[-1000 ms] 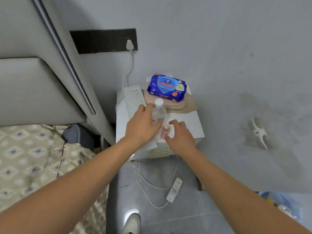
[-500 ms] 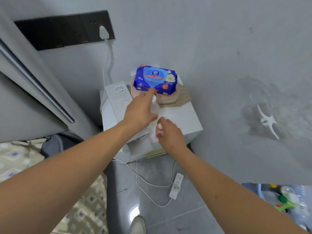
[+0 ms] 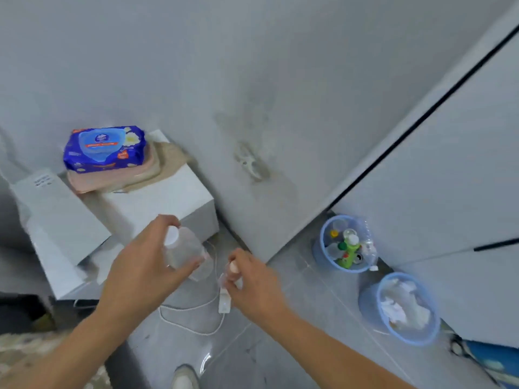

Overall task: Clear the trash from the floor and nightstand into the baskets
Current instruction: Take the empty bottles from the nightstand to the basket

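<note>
- Both hands lifted off the nightstand [image 3: 157, 203] since 0.5 s ago, now at lower centre of the frame, over the floor and in front of the white block.
- Left hand [image 3: 140, 273]: fingers and thumb curled round a clear bottle [image 3: 185, 252] with a white cap, held tilted, cap toward the upper left.
- Right hand [image 3: 252, 284]: fingers curled tight round a small pale bottle [image 3: 233, 272]; mostly hidden in the fist, so shape hard to tell.
- View swung right compared with 1 s ago: 2 blue baskets now in sight at lower right, against the wall.
- Bottle basket [image 3: 320, 254], the upper of the 2, already holding several bottles, a green one among them; paper basket [image 3: 432, 329] below it, filled with white crumpled tissue.
- Both held bottles well apart from the baskets.
- Meaning for the task, as a judgement: pick-up from the nightstand done, carry under way; likely drop point the upper basket, given its contents.
- Left on the nightstand, upper left of the frame: blue wipes pack [image 3: 104, 148] on a pink pack, plus a white box [image 3: 56, 209]; probably not trash.
- White cable and power strip [image 3: 224, 303] on the floor beneath the hands.
</note>
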